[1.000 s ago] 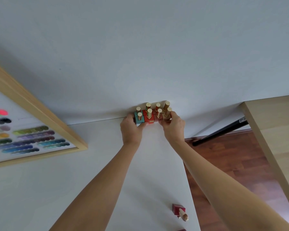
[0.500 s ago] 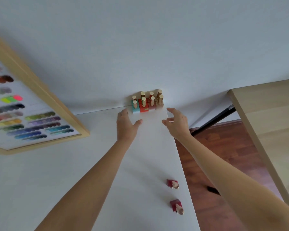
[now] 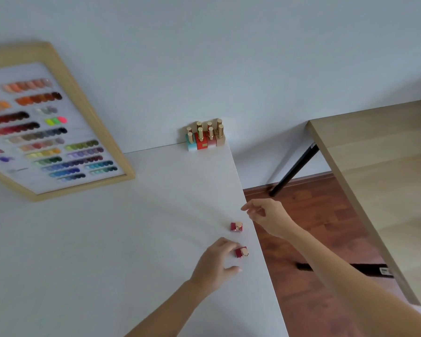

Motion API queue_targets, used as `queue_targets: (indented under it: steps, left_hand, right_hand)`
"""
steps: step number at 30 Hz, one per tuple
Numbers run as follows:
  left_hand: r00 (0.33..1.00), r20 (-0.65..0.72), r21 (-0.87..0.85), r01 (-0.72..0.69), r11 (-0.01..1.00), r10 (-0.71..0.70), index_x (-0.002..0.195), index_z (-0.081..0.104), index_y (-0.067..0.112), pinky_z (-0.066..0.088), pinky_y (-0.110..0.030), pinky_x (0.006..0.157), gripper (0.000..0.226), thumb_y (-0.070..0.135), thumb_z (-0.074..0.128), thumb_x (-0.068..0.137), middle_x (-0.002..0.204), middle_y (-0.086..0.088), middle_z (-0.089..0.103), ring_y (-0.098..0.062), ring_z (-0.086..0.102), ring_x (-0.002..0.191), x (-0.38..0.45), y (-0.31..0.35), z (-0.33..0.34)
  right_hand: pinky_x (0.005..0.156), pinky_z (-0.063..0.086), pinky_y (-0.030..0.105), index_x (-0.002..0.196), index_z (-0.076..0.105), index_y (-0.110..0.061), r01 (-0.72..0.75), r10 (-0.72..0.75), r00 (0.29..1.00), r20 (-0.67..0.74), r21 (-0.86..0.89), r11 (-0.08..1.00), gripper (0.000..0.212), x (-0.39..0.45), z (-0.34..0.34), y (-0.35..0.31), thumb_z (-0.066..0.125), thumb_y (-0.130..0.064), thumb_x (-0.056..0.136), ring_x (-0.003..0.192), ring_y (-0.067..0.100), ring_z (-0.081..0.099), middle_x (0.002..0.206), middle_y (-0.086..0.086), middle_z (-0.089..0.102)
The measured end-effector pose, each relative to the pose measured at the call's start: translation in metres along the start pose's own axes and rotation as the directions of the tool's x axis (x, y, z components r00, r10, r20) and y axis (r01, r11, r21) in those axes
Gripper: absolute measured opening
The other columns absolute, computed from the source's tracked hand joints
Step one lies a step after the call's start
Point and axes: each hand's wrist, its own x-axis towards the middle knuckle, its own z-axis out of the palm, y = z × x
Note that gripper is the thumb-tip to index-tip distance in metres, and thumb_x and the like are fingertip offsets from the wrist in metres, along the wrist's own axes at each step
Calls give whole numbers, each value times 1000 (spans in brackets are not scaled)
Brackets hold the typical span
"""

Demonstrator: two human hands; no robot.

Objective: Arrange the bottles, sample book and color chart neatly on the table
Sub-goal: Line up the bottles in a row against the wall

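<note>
head cam, 8 grouped bottles [image 3: 205,137], 2 loose bottles [image 3: 238,239]

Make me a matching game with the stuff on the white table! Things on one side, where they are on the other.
Things:
1. group of bottles
2. color chart
3. left hand
4. right hand

Places:
A. past the table's right edge, over the wooden floor
B. far corner of the table, against the wall
C. next to the nearest red bottle
D. left side, in a wooden frame

Pairs: 1-B, 2-D, 3-C, 4-A
</note>
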Motion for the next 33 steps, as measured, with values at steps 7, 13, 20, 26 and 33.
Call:
queue_targets:
  steps: [7, 13, 20, 26, 33]
  left_hand:
    - [983, -162, 80, -79, 994, 91, 95, 68, 16, 54, -21, 77, 13, 22, 67, 84, 97, 2, 65, -12, 62, 81, 4, 25, 11]
    - [977, -205, 35, -49, 998, 55, 84, 67, 10, 54, -33, 73, 8, 16, 70, 81, 83, -5, 64, -18, 62, 74, -10, 18, -1]
    - [931, -362, -68, 30, 997, -52, 77, 64, 9, 58, -34, 73, 10, 9, 74, 77, 78, -3, 67, -15, 66, 73, -10, -5, -66]
    - [863, -502, -41, 51, 998, -64, 82, 70, 6, 59, -38, 77, 8, 4, 75, 76, 83, -6, 72, -18, 69, 78, 28, -25, -142]
    - [816, -573, 23, 100, 995, -69, 90, 72, 4, 57, -34, 80, 15, 6, 76, 76, 89, -11, 73, -22, 68, 83, 99, -39, -205]
  right_hand:
    - [69, 47, 14, 101, 69, -32, 58, -41, 980, 196, -81, 995, 31, -11, -1, -13, 71, -11, 78, 63, 4, 57, 93, -4, 59]
    - [64, 45, 15, 94, 72, -26, 111, -97, 989, 111, -135, 985, 21, -17, 14, -19, 78, -25, 74, 68, 7, 56, 89, -1, 61]
    - [74, 48, 25, 94, 72, -11, 129, -136, 990, -26, -180, 975, 14, 1, 22, -29, 72, -11, 79, 78, 19, 61, 87, 8, 67]
    - [64, 42, 6, 95, 71, -12, 155, -171, 976, -136, -123, 980, 15, 40, 19, -62, 73, -15, 80, 70, 7, 60, 81, -2, 67]
    - [65, 42, 5, 97, 69, -9, 195, -206, 951, -231, -72, 978, 17, 96, 20, -109, 72, -13, 81, 75, 11, 62, 88, 3, 71]
